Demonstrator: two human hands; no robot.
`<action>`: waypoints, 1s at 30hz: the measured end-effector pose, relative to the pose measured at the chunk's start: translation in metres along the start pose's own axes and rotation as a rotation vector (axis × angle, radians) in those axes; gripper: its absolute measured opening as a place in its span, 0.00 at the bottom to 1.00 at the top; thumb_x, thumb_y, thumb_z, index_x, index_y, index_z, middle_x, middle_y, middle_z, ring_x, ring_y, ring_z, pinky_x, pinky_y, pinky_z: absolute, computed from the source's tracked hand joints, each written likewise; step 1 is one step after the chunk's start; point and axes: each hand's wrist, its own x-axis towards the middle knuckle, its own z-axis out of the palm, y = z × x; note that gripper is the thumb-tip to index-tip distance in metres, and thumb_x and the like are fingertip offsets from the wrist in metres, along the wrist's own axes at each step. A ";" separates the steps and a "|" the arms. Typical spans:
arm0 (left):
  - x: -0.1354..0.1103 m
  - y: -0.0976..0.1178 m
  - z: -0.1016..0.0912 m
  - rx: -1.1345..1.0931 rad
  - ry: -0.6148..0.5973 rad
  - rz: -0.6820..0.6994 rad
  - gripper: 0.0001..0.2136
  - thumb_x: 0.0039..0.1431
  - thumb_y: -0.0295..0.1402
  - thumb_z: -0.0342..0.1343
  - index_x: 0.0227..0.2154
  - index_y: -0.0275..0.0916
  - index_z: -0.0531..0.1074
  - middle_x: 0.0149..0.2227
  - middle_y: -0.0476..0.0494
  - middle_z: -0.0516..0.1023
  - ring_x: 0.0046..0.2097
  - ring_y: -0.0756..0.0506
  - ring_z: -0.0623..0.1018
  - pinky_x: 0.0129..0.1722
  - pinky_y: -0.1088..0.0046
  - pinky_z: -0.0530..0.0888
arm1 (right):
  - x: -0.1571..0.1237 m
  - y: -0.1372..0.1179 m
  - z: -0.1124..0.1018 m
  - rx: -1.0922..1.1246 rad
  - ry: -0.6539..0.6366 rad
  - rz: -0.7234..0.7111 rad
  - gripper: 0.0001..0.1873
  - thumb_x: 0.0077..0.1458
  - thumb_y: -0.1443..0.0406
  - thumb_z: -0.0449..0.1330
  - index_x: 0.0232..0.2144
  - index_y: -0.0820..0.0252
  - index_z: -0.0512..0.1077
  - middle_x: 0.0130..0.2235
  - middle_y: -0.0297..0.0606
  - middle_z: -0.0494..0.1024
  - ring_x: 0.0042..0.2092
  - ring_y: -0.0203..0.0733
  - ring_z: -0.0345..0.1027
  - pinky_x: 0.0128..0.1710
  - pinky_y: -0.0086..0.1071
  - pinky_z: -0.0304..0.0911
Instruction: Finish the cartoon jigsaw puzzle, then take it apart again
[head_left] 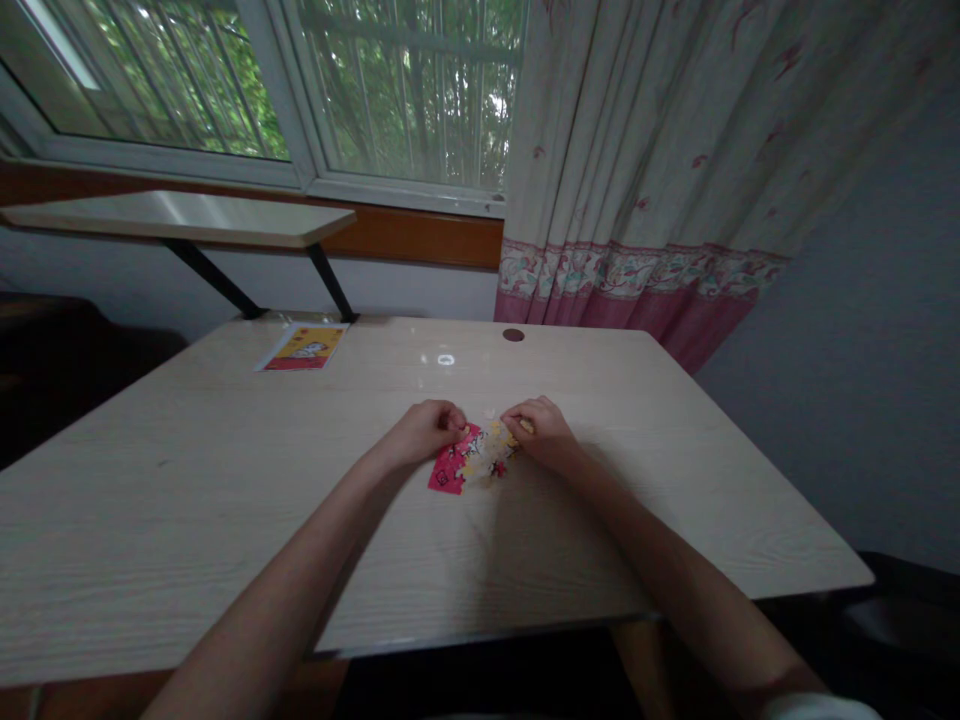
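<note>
On a pale wooden table [225, 480], my left hand [427, 428] and my right hand [541, 428] meet over a small jigsaw puzzle [472, 460] with red, yellow and white parts. Both hands are curled, fingertips pinched at the puzzle's far edge. The left fingers grip its upper left corner; the right fingers hold its upper right part, where a yellow bit shows. The puzzle lies flat near the table's middle, its red corner pointing toward me.
A printed card [302, 347] in yellow and red lies at the far left of the table. A round cable hole [514, 335] sits near the back edge. Behind stand a raised shelf [180, 215], a window and a pink-hemmed curtain [637, 270].
</note>
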 end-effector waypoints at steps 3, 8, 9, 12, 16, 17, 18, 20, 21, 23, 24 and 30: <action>0.001 0.003 0.008 -0.145 0.024 0.019 0.06 0.39 0.28 0.59 0.24 0.35 0.71 0.23 0.48 0.72 0.25 0.51 0.70 0.25 0.77 0.66 | -0.001 -0.006 -0.001 0.043 0.014 -0.005 0.07 0.52 0.65 0.56 0.32 0.56 0.75 0.33 0.36 0.77 0.36 0.39 0.65 0.42 0.34 0.55; 0.000 0.016 0.021 -0.344 -0.013 0.101 0.09 0.43 0.30 0.60 0.29 0.34 0.69 0.24 0.48 0.72 0.25 0.52 0.70 0.25 0.78 0.66 | -0.003 -0.017 -0.002 0.255 0.038 0.069 0.11 0.49 0.62 0.58 0.37 0.55 0.74 0.34 0.36 0.77 0.36 0.38 0.67 0.40 0.33 0.60; 0.000 0.016 0.023 -0.369 -0.008 0.108 0.10 0.43 0.30 0.61 0.29 0.34 0.69 0.24 0.49 0.72 0.25 0.53 0.70 0.25 0.78 0.66 | -0.003 -0.018 -0.001 0.326 0.038 0.088 0.12 0.48 0.61 0.59 0.36 0.56 0.74 0.33 0.36 0.77 0.35 0.38 0.67 0.39 0.33 0.61; 0.000 0.017 0.027 -0.427 0.034 0.127 0.12 0.41 0.29 0.62 0.32 0.34 0.69 0.26 0.48 0.72 0.27 0.53 0.71 0.27 0.78 0.67 | -0.001 -0.015 0.004 0.593 0.029 0.166 0.12 0.44 0.59 0.61 0.32 0.59 0.74 0.30 0.36 0.76 0.31 0.36 0.68 0.33 0.30 0.63; 0.000 0.018 0.028 -0.458 0.028 0.089 0.12 0.42 0.31 0.62 0.32 0.34 0.70 0.28 0.46 0.74 0.29 0.51 0.73 0.28 0.76 0.69 | 0.004 -0.014 0.007 0.875 0.045 0.310 0.14 0.37 0.58 0.64 0.27 0.61 0.72 0.24 0.34 0.75 0.25 0.33 0.67 0.26 0.27 0.62; 0.000 0.019 0.029 -0.457 0.027 0.074 0.12 0.42 0.31 0.62 0.31 0.34 0.70 0.28 0.46 0.74 0.29 0.51 0.73 0.29 0.76 0.69 | 0.004 -0.014 0.007 0.910 0.055 0.331 0.14 0.36 0.58 0.64 0.26 0.61 0.71 0.24 0.34 0.75 0.24 0.33 0.67 0.26 0.26 0.62; -0.001 0.020 0.029 -0.461 0.032 0.062 0.11 0.42 0.32 0.62 0.30 0.34 0.70 0.28 0.46 0.75 0.28 0.51 0.73 0.29 0.76 0.69 | 0.005 -0.015 0.006 0.933 0.064 0.344 0.14 0.35 0.59 0.64 0.26 0.61 0.71 0.23 0.34 0.75 0.24 0.33 0.67 0.25 0.26 0.62; -0.001 0.022 0.029 -0.484 0.041 0.046 0.12 0.41 0.32 0.63 0.30 0.34 0.71 0.27 0.46 0.75 0.28 0.51 0.73 0.29 0.75 0.69 | 0.005 -0.017 0.005 0.943 0.083 0.346 0.14 0.35 0.59 0.64 0.25 0.61 0.70 0.23 0.33 0.75 0.24 0.33 0.67 0.25 0.26 0.62; 0.000 0.022 0.030 -0.499 0.041 0.037 0.12 0.41 0.32 0.63 0.30 0.34 0.71 0.27 0.46 0.75 0.27 0.51 0.73 0.28 0.76 0.69 | 0.004 -0.018 0.004 0.935 0.094 0.338 0.13 0.36 0.59 0.64 0.26 0.61 0.70 0.23 0.33 0.75 0.24 0.33 0.67 0.25 0.25 0.62; 0.000 0.023 0.030 -0.518 0.047 0.022 0.11 0.42 0.32 0.62 0.30 0.34 0.71 0.25 0.47 0.75 0.25 0.51 0.73 0.27 0.76 0.68 | 0.004 -0.020 0.003 0.900 0.112 0.309 0.13 0.37 0.59 0.63 0.26 0.61 0.70 0.23 0.32 0.74 0.24 0.32 0.67 0.24 0.25 0.62; 0.001 0.022 0.030 -0.519 0.052 0.020 0.11 0.42 0.32 0.62 0.30 0.34 0.71 0.25 0.47 0.75 0.24 0.52 0.72 0.26 0.76 0.68 | 0.003 -0.020 0.003 0.880 0.120 0.294 0.13 0.37 0.59 0.63 0.26 0.60 0.70 0.23 0.32 0.74 0.24 0.32 0.66 0.24 0.25 0.61; -0.002 0.025 0.029 -0.344 0.064 0.146 0.08 0.46 0.32 0.59 0.31 0.35 0.71 0.28 0.46 0.76 0.29 0.49 0.73 0.31 0.75 0.68 | 0.000 -0.024 0.005 0.825 0.138 0.270 0.12 0.39 0.58 0.61 0.25 0.60 0.69 0.19 0.31 0.71 0.20 0.31 0.62 0.20 0.24 0.57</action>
